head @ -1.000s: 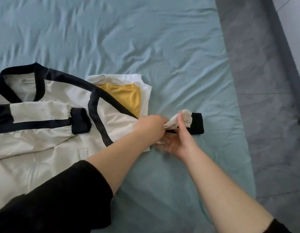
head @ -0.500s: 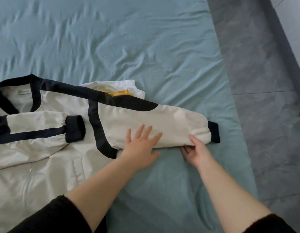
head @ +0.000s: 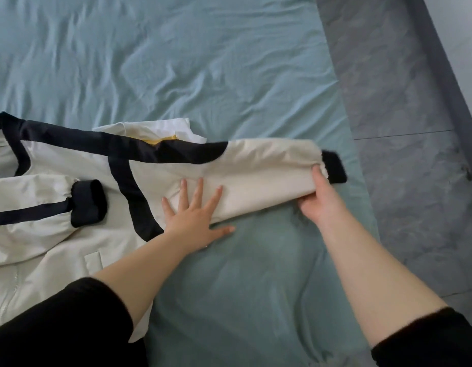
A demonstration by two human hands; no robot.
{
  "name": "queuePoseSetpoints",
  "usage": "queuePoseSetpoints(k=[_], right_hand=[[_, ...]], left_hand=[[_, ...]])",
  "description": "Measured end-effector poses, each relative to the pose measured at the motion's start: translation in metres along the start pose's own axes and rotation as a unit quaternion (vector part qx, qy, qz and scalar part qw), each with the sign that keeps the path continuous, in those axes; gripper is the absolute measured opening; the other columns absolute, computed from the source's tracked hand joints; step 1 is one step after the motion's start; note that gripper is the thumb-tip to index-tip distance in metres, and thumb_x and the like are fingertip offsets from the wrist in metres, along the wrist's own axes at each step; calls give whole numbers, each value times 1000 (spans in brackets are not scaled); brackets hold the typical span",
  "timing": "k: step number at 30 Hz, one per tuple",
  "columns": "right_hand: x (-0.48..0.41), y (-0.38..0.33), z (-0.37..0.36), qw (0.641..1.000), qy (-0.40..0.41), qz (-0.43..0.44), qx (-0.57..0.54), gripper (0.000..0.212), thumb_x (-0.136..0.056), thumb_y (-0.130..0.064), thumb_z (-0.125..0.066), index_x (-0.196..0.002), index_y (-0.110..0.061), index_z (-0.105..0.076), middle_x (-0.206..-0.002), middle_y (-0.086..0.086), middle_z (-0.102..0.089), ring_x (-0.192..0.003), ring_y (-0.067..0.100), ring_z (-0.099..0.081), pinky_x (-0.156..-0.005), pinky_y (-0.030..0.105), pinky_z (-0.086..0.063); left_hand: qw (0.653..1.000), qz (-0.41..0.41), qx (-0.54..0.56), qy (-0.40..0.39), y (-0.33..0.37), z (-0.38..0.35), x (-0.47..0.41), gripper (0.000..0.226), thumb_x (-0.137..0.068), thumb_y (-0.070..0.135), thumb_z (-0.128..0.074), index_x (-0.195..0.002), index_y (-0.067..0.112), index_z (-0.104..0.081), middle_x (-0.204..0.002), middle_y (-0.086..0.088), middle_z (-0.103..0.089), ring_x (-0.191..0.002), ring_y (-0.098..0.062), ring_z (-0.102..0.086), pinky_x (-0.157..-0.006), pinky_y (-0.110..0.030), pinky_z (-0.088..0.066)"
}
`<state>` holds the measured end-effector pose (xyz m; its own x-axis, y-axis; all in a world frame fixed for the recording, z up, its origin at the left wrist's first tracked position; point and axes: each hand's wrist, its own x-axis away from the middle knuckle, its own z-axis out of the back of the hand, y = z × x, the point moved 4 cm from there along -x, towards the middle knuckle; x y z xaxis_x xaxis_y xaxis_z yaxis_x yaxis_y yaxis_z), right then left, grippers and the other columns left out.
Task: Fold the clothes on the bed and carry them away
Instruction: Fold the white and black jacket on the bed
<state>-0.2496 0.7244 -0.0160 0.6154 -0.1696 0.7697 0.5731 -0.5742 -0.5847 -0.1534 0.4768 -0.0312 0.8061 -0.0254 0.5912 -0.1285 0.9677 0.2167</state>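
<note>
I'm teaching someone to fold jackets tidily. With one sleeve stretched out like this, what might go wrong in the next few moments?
1. The right hand grips the sleeve only by its end near the cuff; swinging it over may twist or bunch it.
2. The left hand pins only the sleeve's lower edge, so the jacket might shift.
3. The folded white and yellow clothes lie partly under the jacket and may get dragged askew.

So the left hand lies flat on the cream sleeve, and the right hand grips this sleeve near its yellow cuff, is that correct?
Not quite: the cuff is black, not yellow, as the head view shows. The rest stands: the left hand lies flat on the cream sleeve, and the right hand grips it near that cuff.
</note>
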Motion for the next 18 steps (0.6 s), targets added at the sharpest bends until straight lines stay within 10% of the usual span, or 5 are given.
queuePoseSetpoints(k=[5, 8, 13, 18], right_hand=[[8, 39, 16, 998, 37, -49, -8, 23, -89, -30, -67, -110, -23, -61, -118, -1, -66, -97, 15, -65, -82, 33, -52], [34, 41, -7, 985, 93, 93, 109, 18, -95, -22, -57, -113, -23, -63, -107, -7, -68, -106, 19, -64, -87, 31, -51], [112, 80, -61, 865, 10, 320, 386, 33, -102, -22, -42, -129, -25, -60, -121, -25, -60, -113, -2, -56, -95, 22, -41], [138, 143, -93, 673, -87, 385, 625, 40, -100, -22, -34, -133, -36, -51, -133, -21, -56, -131, -2, -39, -117, 51, -16]], left_hand=[[996, -5, 20, -82, -6, -1, -11, 110, -57, 98, -32, -143, 53, 20, -152, 4, 40, -135, -31, 43, -106, -70, 11], [986, -1, 158, -59, -5, 24, -2, 104, -59, 96, -34, -149, 50, -8, -162, 7, 12, -146, -24, 23, -113, -62, 2], [814, -1, 576, 72, -5, 75, 31, 95, -50, 90, -58, -134, 49, -42, -134, 29, -45, -128, 4, -43, -101, -24, -37], [774, -5, 626, 98, -20, 89, 37, 102, -61, 61, -79, -146, 45, -24, -138, 20, -43, -123, 1, -47, -88, -15, -41]])
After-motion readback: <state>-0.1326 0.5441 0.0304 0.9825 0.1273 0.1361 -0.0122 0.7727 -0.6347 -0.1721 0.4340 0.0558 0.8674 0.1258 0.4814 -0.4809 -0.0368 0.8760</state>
